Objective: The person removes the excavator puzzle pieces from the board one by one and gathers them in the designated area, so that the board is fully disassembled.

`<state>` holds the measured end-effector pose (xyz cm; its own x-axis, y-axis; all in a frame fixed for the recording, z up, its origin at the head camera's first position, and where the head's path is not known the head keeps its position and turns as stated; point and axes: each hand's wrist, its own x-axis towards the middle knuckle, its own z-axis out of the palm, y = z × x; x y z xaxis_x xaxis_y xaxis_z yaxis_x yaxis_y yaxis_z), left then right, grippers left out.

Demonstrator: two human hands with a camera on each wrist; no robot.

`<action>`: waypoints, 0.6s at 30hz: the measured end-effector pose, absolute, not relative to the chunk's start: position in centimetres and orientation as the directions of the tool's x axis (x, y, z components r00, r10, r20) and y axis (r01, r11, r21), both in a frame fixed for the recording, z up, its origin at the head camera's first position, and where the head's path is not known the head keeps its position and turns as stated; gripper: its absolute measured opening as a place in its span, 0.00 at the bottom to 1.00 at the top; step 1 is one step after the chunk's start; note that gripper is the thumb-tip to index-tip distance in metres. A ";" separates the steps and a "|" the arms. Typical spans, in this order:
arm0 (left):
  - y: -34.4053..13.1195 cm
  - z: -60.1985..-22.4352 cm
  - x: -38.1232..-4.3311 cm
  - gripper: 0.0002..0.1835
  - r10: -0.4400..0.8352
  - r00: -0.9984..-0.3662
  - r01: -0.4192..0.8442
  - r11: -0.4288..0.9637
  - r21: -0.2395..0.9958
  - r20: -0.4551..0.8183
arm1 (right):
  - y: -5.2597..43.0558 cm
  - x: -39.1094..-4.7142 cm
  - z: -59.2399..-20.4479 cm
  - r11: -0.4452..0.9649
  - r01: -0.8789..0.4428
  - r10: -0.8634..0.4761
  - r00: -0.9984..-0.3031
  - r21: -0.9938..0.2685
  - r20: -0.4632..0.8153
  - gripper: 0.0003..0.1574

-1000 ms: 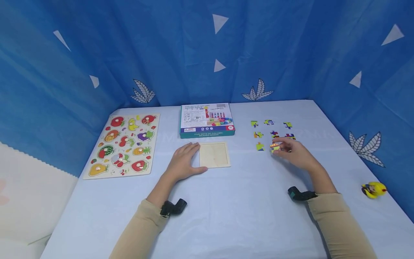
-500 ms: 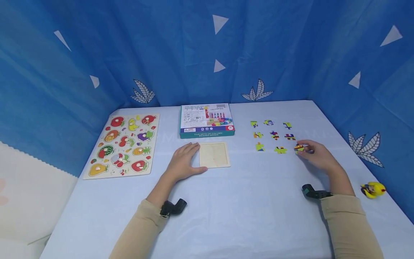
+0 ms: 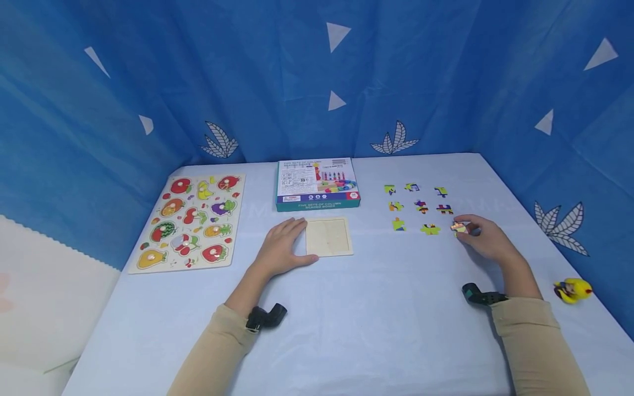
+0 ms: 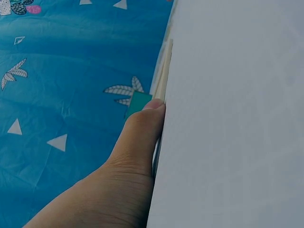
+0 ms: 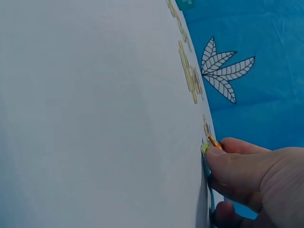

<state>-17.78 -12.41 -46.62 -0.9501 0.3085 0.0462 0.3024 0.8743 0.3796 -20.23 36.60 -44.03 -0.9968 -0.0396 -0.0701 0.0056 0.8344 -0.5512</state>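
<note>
My right hand [image 3: 487, 239] pinches a small jigsaw puzzle piece [image 3: 459, 227] between thumb and fingertips, at the right end of the front row of pieces. The right wrist view shows the thumb [image 5: 237, 166] against this piece [image 5: 205, 147], seen nearly edge-on; whether it touches the table is unclear. My left hand [image 3: 281, 248] rests on the table at the left side of a square wooden puzzle tray [image 3: 328, 237]. Its fingers lie near the tray's upper left corner, its thumb near the lower edge. In the left wrist view that thumb [image 4: 137, 137] touches the tray's edge [image 4: 165, 76].
Several loose puzzle pieces [image 3: 420, 207] lie in rows left of and behind my right hand. A boxed bead set [image 3: 318, 184] stands behind the tray. On the left lies a fruit peg board [image 3: 190, 223]. A yellow toy figure [image 3: 572, 290] sits near the right table edge.
My right hand has moved right with the puzzle piece, uncovering another piece in the front row. Over the last half second it has stayed there, the held piece tilting slightly. My left hand stays put.
</note>
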 end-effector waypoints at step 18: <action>-12.5 -46.6 -17.8 0.55 0.309 -0.950 0.301 0.875 0.380 0.040 | 34.2 -19.7 -43.7 0.813 -0.020 0.006 -0.999 -0.582 0.041 0.33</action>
